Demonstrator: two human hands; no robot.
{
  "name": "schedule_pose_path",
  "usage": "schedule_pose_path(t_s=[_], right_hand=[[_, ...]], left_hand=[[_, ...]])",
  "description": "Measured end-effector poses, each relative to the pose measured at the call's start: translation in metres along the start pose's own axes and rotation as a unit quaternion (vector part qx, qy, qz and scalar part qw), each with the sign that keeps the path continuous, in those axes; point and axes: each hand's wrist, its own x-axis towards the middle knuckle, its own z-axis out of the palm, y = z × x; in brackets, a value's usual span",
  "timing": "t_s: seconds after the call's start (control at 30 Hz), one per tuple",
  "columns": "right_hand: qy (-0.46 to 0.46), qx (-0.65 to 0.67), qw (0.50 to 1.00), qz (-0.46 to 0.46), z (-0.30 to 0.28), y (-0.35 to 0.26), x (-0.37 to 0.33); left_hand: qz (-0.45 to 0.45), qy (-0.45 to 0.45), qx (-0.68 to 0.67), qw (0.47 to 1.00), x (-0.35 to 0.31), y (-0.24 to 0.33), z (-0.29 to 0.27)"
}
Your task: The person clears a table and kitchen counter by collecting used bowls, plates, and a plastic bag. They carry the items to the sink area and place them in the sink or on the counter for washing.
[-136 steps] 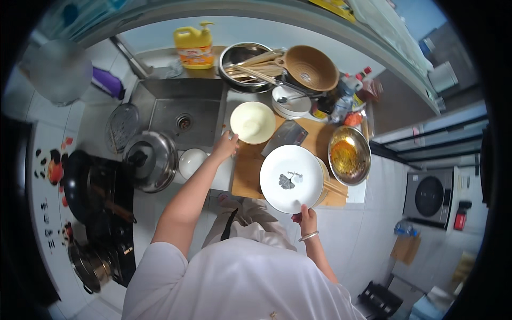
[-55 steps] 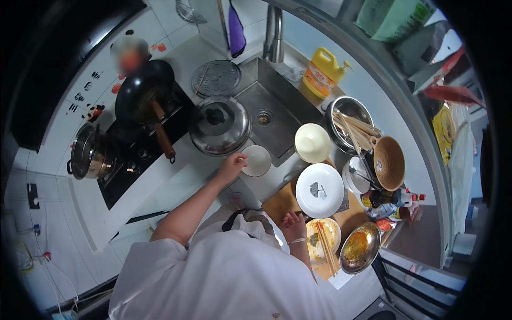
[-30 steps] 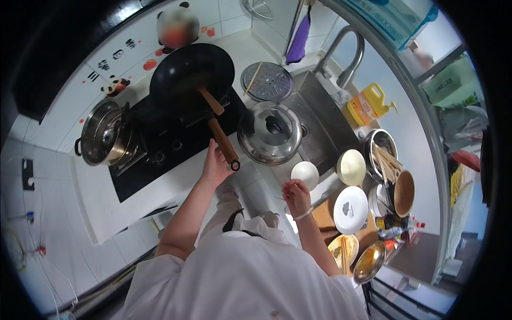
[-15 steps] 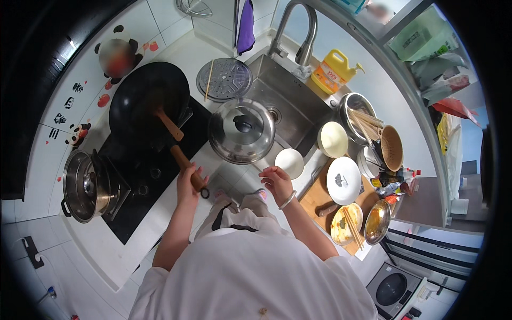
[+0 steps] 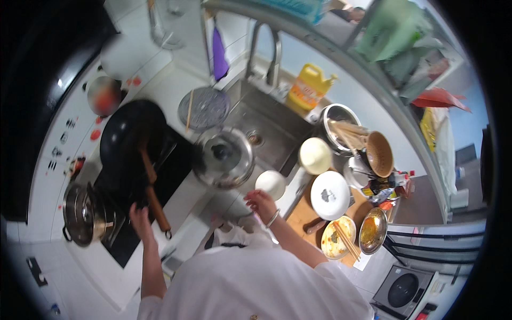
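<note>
The black wok (image 5: 125,133) stands on the dark cooktop (image 5: 125,245), its wooden handle (image 5: 157,209) pointing toward me. A brown wooden spatula (image 5: 146,162) rests in the wok. My left hand (image 5: 141,223) is just left of the handle, apart from it, fingers open with nothing in them. My right hand (image 5: 261,204) hovers just in front of a small white bowl (image 5: 270,185) on the counter. Its fingers are loosely bent, slightly blurred, and hold nothing. A steel pot with a glass lid (image 5: 223,157) stands between the wok and the sink.
Beyond the lidded pot is the sink (image 5: 277,120), with a round steamer plate (image 5: 204,108) beside it. A yellow jug (image 5: 310,88) stands behind. On the right, a cutting board (image 5: 300,213) carries plates and a knife (image 5: 316,226). A steel pot (image 5: 85,213) sits at far left.
My left hand has let go of the wok's handle and moved to its left. My right hand stays near the small bowl. The whole view has shifted.
</note>
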Motion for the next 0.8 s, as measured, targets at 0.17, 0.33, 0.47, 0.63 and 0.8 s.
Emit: schedule_pose_path(t_s=[0.17,0.33,0.47,0.63,0.8], right_hand=[[-0.007,0.008,1.000,0.011,0.001,-0.012,-0.008],[0.034,0.028,0.999,0.003,-0.012,-0.026,-0.020],[0.053,0.042,0.998,-0.013,-0.022,-0.025,-0.025],[0.059,0.059,0.996,-0.040,-0.034,-0.023,-0.029],[0.061,0.064,0.995,-0.050,-0.041,-0.022,-0.029]], left_hand=[[0.186,0.014,0.084,0.979,-0.007,0.060,0.054],[0.180,-0.128,0.042,0.974,-0.015,0.082,0.124],[0.171,-0.162,0.010,0.972,-0.018,0.081,0.148],[0.175,-0.192,-0.018,0.965,-0.013,0.073,0.160],[0.184,-0.192,-0.022,0.964,-0.002,0.055,0.166]])
